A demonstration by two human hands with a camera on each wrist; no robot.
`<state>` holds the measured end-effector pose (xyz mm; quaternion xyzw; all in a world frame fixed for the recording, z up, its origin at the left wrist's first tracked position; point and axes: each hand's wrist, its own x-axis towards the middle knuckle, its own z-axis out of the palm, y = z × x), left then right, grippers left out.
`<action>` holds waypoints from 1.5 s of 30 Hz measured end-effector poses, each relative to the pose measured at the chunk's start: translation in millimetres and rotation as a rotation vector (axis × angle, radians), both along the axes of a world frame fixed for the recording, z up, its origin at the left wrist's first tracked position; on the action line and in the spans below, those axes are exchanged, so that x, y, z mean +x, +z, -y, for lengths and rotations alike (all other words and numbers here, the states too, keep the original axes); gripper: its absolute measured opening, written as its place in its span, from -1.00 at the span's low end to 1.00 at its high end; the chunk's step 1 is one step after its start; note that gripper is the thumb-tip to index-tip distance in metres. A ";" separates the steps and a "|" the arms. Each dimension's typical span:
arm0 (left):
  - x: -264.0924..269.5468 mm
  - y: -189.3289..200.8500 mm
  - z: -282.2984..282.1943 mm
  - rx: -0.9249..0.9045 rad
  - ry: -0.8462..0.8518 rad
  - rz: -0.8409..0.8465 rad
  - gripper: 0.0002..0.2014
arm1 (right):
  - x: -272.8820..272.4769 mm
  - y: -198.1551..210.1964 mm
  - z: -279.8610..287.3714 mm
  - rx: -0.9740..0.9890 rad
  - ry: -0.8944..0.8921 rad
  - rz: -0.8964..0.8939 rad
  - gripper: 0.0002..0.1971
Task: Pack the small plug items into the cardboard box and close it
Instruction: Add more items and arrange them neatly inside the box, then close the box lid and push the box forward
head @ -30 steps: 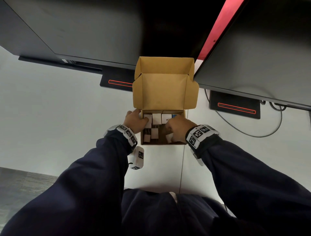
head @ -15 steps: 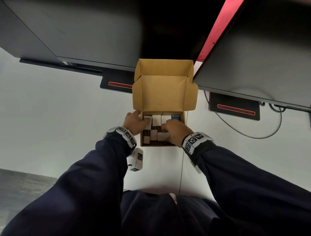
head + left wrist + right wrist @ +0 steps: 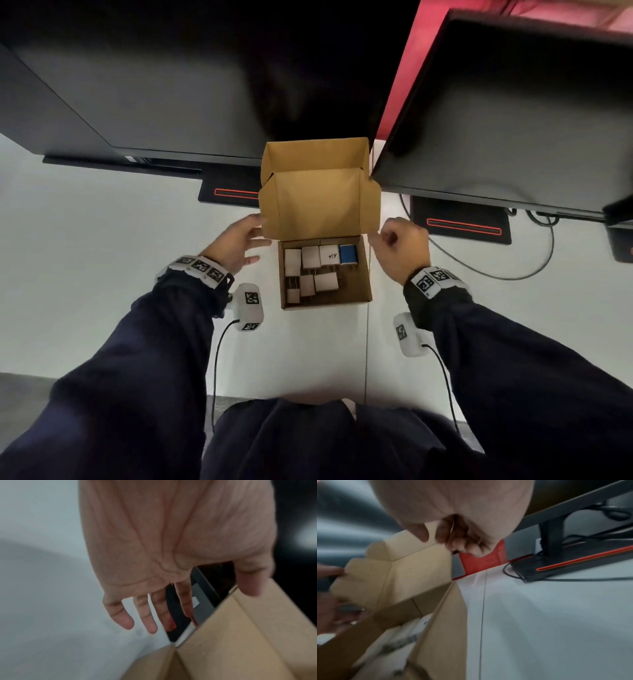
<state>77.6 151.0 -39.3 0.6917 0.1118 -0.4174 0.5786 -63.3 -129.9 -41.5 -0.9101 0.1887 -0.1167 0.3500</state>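
Both hands, seen inside the cardboard box half a second earlier, have been withdrawn to its sides. The left hand is now held at the left of the upright lid, fingers spread and nearly straight, the thumb touching the lid's left flap in the left wrist view; nothing is gripped. The right hand is placed at the lid's right flap with fingers curled; whether the flap edge is pinched cannot be told through the blur. The box is found at the centre of the head view, lid still raised, and the small plug items are laid inside it: white ones in two loose rows and a blue one at the upper right corner. The box is set on a white table with a seam running down from it. Two dark monitors are hung over the upper frame, their black bases marked with red strips, and a red panel is seen between them.
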 end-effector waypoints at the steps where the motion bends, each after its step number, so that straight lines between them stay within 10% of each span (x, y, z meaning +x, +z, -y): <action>1: 2.6 2.4 3.2 -0.040 0.087 0.017 -0.71 | -0.8 1.7 5.2 0.039 -0.128 0.065 -0.61; 7: 1.0 20.1 27.2 -0.152 0.256 -0.005 -0.49 | 18.4 34.4 9.6 0.761 -0.233 -0.053 -0.56; 19: -42.3 16.9 25.2 -0.114 0.062 0.083 -0.92 | -10.5 36.4 -8.3 0.674 0.011 -0.222 -0.61; 24: -44.6 2.5 11.6 0.096 -0.167 0.276 -0.86 | -26.0 18.0 -5.2 0.472 0.106 -0.291 -0.85; 29: -66.4 -14.4 3.6 0.381 -0.412 0.500 -0.65 | -54.1 -13.9 -13.3 0.331 0.079 -0.473 -0.59; 45: -95.4 -32.7 -7.1 0.140 -0.137 -0.044 -0.69 | -75.0 -41.2 -16.9 0.626 -0.061 -0.703 -0.34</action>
